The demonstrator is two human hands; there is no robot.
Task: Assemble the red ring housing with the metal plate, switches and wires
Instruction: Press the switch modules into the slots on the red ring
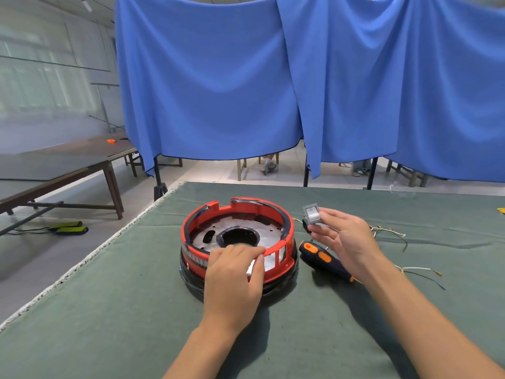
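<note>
Steadying from head view: red ring housing [237, 236] is pressed at its near rim by curled left hand [235, 272] on table [109, 310] | grey switch [311, 214] is pinched by right hand [341, 236], just right of housing | switch judged light, rigid; best held by its sides | screwdriver [325, 259], wires [388, 232] beside

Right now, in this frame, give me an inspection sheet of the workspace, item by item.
Surface: green cloth-covered table.
Job's things: red ring housing with metal plate inside; grey rocker switch.
Clutter: orange-black screwdriver beside the housing.
Grips: left hand on the housing's near rim, pinching a small white part; right hand holds the switch.
Cables: loose wires at right.
Surroundings: blue curtain, wooden table.
</note>
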